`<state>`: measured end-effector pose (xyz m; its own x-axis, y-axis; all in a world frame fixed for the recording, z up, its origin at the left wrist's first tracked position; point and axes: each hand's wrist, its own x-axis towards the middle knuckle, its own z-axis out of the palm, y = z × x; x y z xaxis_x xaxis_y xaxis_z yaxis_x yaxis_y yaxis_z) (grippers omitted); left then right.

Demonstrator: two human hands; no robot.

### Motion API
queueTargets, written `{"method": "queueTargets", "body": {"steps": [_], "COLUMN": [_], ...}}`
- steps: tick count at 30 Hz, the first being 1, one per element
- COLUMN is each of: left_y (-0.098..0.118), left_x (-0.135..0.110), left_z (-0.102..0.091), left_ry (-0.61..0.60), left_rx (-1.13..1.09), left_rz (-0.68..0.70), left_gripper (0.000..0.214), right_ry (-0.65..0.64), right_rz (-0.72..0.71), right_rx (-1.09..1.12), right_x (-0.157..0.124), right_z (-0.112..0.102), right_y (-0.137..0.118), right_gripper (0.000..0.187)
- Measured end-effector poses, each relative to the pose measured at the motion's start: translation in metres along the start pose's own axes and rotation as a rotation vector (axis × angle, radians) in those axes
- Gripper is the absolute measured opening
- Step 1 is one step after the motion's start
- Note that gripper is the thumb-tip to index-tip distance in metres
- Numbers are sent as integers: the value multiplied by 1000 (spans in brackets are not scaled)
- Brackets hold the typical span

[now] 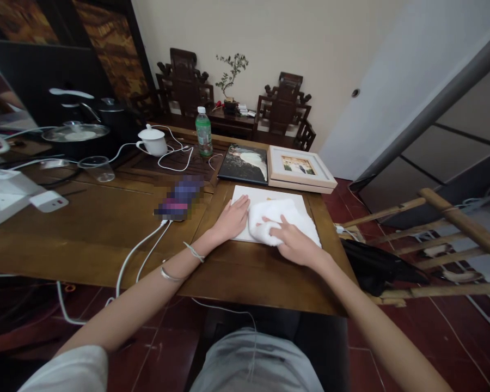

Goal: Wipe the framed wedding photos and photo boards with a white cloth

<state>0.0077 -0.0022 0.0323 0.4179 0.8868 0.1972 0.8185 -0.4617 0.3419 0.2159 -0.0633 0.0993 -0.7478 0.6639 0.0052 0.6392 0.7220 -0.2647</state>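
One cloth point(283, 212), white and fluffy, lies bunched over the right part of a white panel point(256, 194). The right hand point(297, 243) has its grip closed on the near side of the cloth, some fingers sunk in a fold. The left hand point(232, 219) lies flat, its grip open with fingers extended together, over the panel's left edge. The panel sits toward the near right corner of the desk point(245, 280): a strip of wood separates it from the near edge, and a narrower one from the right edge.

Just beyond it, a dark picture point(243, 163) and a pale frame point(326, 177) stand side by side, limiting room on the far side. Leftward there is more width: a blurred device point(179, 198) with white cables lies near the left hand, then wood runs on to a power strip point(4, 193). Farther back are a bottle point(203, 133), a lidded cup point(153, 141) and a pot point(75, 141). Wooden rails point(465, 223) stand off the right edge.
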Motion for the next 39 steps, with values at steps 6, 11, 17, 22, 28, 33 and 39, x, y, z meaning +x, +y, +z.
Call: {"method": "queueTargets", "body": {"steps": [6, 11, 17, 22, 28, 33, 39], "left_y": [-2, -2, 3, 6, 9, 7, 6], "left_x": [2, 3, 1, -1, -6, -6, -4], "left_z": [5, 0, -9, -7, -5, -4, -7], "left_ry": [95, 305, 396, 329, 73, 42, 67], "left_rx": [-220, -546, -632, -494, -129, -71, -93], "left_rz": [-57, -107, -107, -71, 17, 59, 63], "left_gripper": [48, 61, 67, 60, 45, 45, 43], "right_ry": [100, 91, -34, -184, -138, 21, 70], "right_rz": [236, 153, -116, -114, 201, 369, 410], "right_rx": [-163, -194, -30, 73, 4, -112, -174], "right_x": [62, 79, 44, 14, 20, 63, 120], "right_z": [5, 13, 4, -18, -39, -29, -25], "right_y": [21, -3, -20, -20, -1, 26, 28], "right_gripper": [47, 46, 33, 33, 29, 35, 33]}}
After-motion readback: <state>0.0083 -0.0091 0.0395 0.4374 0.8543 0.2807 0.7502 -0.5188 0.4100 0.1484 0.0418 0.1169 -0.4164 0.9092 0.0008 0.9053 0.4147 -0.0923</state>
